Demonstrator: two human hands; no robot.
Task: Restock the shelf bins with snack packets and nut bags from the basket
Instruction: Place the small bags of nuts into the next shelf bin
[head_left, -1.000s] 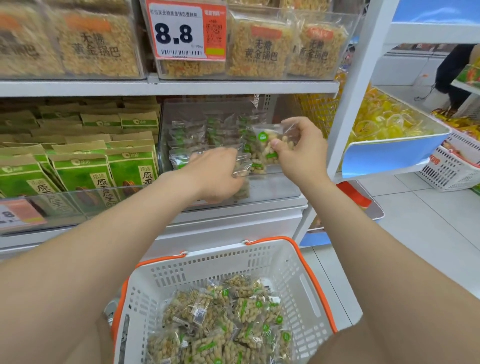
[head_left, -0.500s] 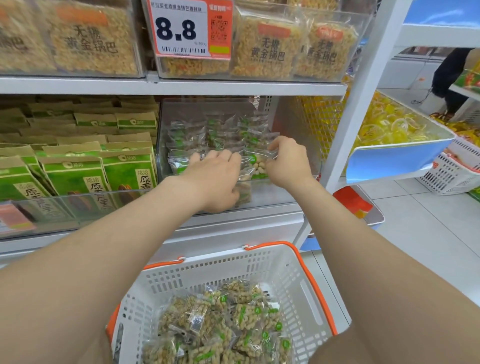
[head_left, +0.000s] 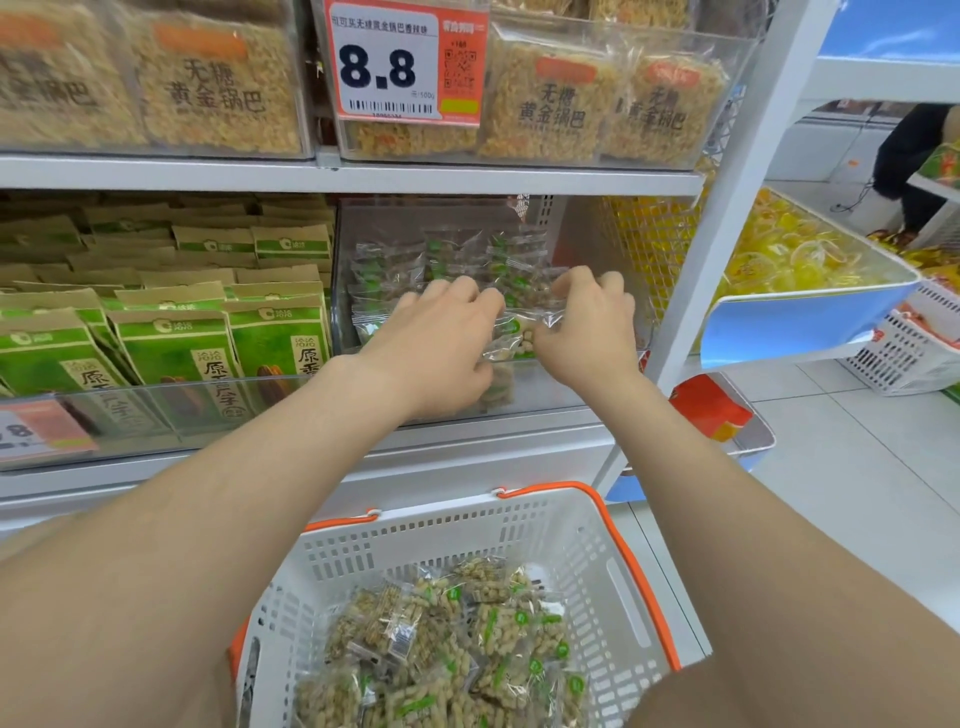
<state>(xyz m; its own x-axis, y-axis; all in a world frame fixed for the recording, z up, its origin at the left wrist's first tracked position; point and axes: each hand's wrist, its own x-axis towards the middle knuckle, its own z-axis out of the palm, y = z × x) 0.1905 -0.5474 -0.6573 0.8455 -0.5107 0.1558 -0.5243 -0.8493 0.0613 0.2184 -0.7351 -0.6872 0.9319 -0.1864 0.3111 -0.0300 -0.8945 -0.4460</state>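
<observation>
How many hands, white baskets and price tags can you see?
Hands: 2, the left hand and the right hand, which pinches a nut packet
White baskets: 2, the near basket and the far basket
Price tags: 2, the 8.8 tag and the lower-left tag
Total: 6

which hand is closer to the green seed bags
Left. The left hand is just right of the green seed bags; the right hand is farther right, beyond the nut packet.

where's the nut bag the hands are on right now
Head view, centre: the nut bag is in the clear shelf bin on the middle shelf, held between the left hand and right hand, right of the green seed bags.
</observation>
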